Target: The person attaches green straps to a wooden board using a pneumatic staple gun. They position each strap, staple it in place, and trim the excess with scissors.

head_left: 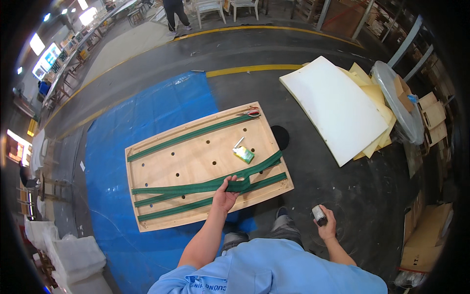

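A shallow wooden frame with a holed panel (pixel 196 159) lies in front of me. Green webbing straps run lengthwise along it: one along the far side (pixel 191 134), one along the near side (pixel 176 210), others crossing between. My left hand (pixel 225 197) is closed on a folded length of green strap (pixel 238 185) above the near part of the panel. Off the frame to the right, my right hand (pixel 328 228) grips a silver-grey tool (pixel 319 215) with a dark underside; its kind is unclear. Red-handled scissors (pixel 252 113) rest at the far right corner.
A green-yellow packet (pixel 244 154) and a short white stick (pixel 239 142) lie on the panel. Blue sheeting (pixel 112 206) covers the floor at left. White and yellow foam sheets (pixel 338 108) lie at far right. A person (pixel 175 14) stands far off.
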`<action>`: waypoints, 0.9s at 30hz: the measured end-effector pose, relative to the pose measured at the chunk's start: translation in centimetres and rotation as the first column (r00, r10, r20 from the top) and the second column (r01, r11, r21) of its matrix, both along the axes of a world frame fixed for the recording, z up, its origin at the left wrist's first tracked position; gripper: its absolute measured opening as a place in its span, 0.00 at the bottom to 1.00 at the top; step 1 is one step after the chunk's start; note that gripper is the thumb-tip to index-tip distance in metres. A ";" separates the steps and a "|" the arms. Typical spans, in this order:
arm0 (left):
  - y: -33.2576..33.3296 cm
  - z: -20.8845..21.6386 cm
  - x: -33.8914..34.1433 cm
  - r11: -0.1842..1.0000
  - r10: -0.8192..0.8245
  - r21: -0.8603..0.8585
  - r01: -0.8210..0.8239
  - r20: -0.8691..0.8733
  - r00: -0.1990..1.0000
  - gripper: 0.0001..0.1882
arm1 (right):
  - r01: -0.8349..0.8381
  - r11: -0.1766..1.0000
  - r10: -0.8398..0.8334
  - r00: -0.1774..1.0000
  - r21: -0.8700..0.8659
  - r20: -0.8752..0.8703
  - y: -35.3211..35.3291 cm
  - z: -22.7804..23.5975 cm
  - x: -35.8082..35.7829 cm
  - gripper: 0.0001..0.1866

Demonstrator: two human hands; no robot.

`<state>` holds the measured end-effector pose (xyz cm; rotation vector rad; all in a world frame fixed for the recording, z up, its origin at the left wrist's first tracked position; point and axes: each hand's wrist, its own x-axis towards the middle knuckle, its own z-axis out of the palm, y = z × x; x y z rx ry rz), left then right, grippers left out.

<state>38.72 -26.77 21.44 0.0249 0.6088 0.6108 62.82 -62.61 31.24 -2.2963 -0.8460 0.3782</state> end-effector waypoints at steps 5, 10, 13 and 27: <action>-4.8 -2.0 6.5 0.996 0.019 -0.083 -0.028 -0.106 0.994 0.18 | 0.030 0.991 -0.031 0.999 0.133 0.009 -2.8 -0.3 9.1 0.42; -7.5 -4.1 16.7 0.990 0.107 -0.067 -0.123 -0.201 0.974 0.18 | 0.043 0.999 -0.044 0.999 0.027 0.032 -7.2 -1.9 22.1 0.42; -8.5 -5.1 21.9 0.946 0.252 -0.120 -0.302 -0.317 0.914 0.16 | 0.028 0.999 -0.028 1.000 -0.014 -0.006 -8.2 -1.8 30.2 0.41; -8.2 -10.9 33.2 0.836 0.375 -0.194 -0.513 -0.479 0.793 0.17 | -0.458 0.885 0.418 0.860 -0.082 -0.292 17.0 -8.6 53.5 0.30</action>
